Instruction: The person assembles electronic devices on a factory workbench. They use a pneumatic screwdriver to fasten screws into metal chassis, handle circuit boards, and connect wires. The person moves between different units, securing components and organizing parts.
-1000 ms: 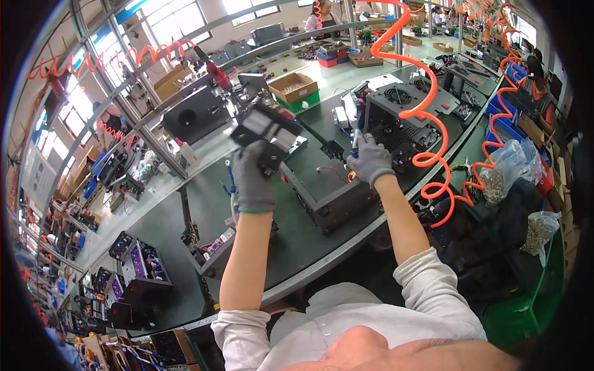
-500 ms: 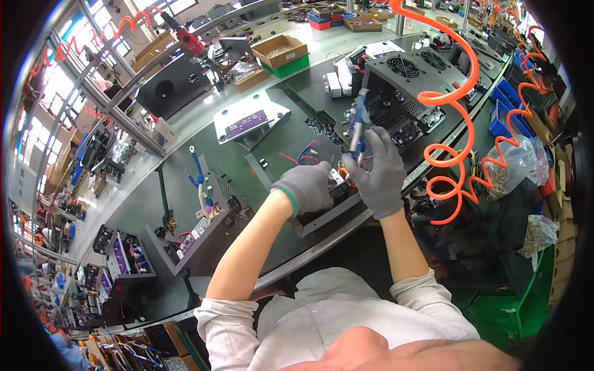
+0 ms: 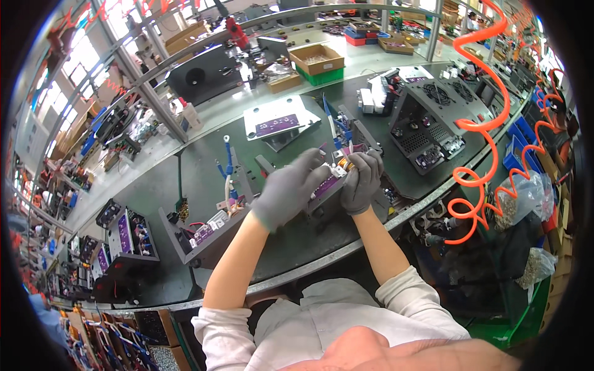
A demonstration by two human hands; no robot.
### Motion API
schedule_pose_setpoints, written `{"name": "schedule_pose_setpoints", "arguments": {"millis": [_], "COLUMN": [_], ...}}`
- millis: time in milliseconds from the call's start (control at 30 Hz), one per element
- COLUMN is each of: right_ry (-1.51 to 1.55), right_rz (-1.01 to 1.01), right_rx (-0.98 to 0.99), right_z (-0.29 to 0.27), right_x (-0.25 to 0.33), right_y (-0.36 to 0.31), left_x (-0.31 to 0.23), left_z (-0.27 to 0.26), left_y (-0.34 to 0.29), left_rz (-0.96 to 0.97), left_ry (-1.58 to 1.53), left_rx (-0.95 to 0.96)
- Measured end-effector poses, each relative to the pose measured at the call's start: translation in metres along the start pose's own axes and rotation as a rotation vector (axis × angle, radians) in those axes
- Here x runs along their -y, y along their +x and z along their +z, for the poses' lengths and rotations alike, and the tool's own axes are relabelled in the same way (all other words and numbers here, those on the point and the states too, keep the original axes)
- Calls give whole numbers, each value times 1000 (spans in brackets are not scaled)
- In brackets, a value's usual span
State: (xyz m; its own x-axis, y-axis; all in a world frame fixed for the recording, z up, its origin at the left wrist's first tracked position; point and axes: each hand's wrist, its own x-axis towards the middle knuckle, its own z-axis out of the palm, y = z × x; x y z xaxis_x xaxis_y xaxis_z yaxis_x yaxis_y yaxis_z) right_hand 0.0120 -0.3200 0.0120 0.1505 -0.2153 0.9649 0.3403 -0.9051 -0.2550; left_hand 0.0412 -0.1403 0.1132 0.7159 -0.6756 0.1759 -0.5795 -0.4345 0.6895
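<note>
Board, purple (image 3: 326, 187) | left hand (image 3: 286, 190): at left, fingers apart | right hand (image 3: 362, 183): at right, curled, pinching cannot tell

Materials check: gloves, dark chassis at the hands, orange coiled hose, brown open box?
Gloves: matte grey fabric, maybe knit; soft, close-fitting folds.
Dark chassis: probably painted sheet metal; thin, straight-edged walls.
Coiled hose: likely plastic; smooth, slightly shiny, springy loops.
Open box: apparently cardboard; matte brown, thin walls.
</note>
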Motion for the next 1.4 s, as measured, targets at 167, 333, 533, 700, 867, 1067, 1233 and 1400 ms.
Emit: {"name": "schedule_pose_setpoints", "arguments": {"millis": [167, 333, 533, 700, 867, 1067, 1233, 1400], "right_ry": [-47, -75, 493, 802, 749, 797, 920, 1073], "right_rz": [-11, 34, 450, 1476, 1815, 1847, 1890, 1910], "right_rx": [-5, -2, 282, 490, -28, 121, 385, 685], "right_z": [19, 26, -41, -194, -264, -249, -214, -184], "right_x": [3, 0, 59, 40, 5, 17, 42, 65], "right_y": [-1, -7, -38, -120, -106, -89, -90, -91], "left_x": [20, 62, 64, 71, 62, 96, 124, 143], "left_z": [-68, -68, -58, -53, -62, -107, -109, -118], "left_y": [-129, -167, -143, -156, -262, -452, -495, -492], "left_rz": [-21, -385, -537, -251, -91, -1184, -1472, -1470], "left_ry": [844, 859, 888, 923, 725, 833, 896, 875], "left_rx": [-386, -274, -376, -594, -920, -679, -271, -298]}}
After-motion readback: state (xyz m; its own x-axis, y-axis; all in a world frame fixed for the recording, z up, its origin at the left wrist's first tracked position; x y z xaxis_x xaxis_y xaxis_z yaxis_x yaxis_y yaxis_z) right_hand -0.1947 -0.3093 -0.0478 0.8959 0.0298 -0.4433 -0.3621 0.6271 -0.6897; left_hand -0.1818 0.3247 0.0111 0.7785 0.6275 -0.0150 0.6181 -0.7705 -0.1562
